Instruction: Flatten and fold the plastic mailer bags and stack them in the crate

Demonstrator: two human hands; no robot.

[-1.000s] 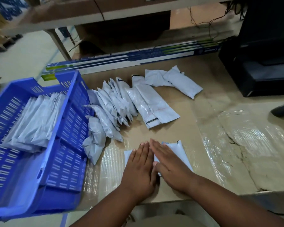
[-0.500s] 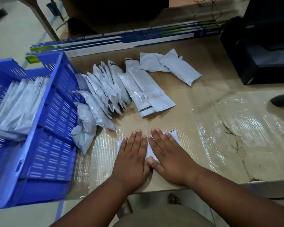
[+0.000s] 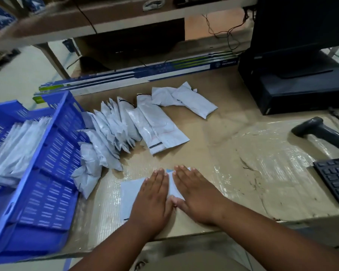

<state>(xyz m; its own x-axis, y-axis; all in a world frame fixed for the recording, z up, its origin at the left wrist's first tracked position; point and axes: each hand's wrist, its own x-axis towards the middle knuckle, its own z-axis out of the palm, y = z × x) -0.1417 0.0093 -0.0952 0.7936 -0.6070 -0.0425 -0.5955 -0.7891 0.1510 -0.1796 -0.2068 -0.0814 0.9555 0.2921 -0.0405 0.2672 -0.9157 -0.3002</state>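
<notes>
Head view: I read this as mid-task, with 1 mailer being flattened and plenty left to do.

Both my left hand (image 3: 152,194) and right hand (image 3: 196,192) lie palm-down on the mailer bag (image 3: 128,196) at the near edge of the table (image 3: 243,153), fingers straight and held close together, pressing rather than gripping. A batch of folded bags (image 3: 18,149) already sits in the blue crate (image 3: 53,173) on my left. The loose pile of bags (image 3: 125,126) fanned out beyond my hands looks puffy and not yet handled, so I judge most of the work remains.
</notes>
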